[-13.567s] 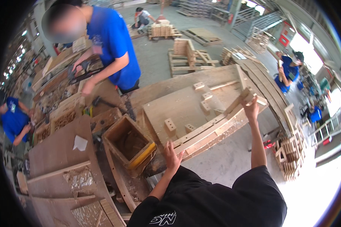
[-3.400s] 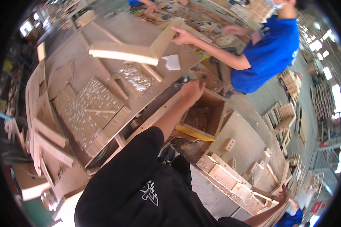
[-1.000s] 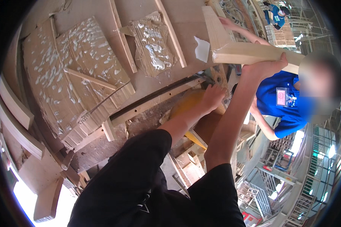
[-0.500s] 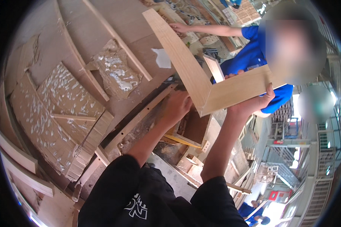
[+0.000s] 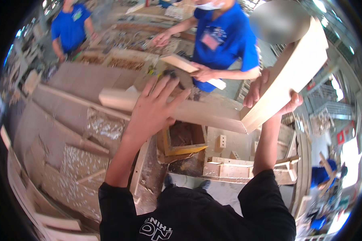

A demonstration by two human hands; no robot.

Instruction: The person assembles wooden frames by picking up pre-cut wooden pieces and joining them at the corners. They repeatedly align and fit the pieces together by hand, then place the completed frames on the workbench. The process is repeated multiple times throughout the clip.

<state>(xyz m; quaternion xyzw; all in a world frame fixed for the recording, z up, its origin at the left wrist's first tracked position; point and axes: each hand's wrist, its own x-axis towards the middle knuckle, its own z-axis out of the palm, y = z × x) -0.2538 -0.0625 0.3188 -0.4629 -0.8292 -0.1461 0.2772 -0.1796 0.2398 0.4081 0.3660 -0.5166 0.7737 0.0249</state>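
Note:
Two pale boards meet at a mitred corner and form an L-shaped wooden frame piece [image 5: 213,113], lifted above the bench. My right hand [image 5: 279,98] grips the right board, fingers on its left side and thumb at its right edge. In front of the left board is my left hand [image 5: 153,104], fingers spread; whether it touches the wood I cannot tell. Across the bench, a co-worker in a blue shirt holds a short wooden strip [image 5: 181,64] in one hand.
Below the frame piece stands an open wooden box [image 5: 185,140] with a yellow edge. Small drilled blocks [image 5: 222,141] lie right of it. At left are glue-smeared cardboard [image 5: 82,170] and long wooden strips [image 5: 68,94]. Another person [image 5: 70,26] stands at far left.
My view has turned and the frame piece has swung, its left board now lying nearly level. My left hand has risen from beside the box to that board, fingers spreading. My right hand keeps its grip.

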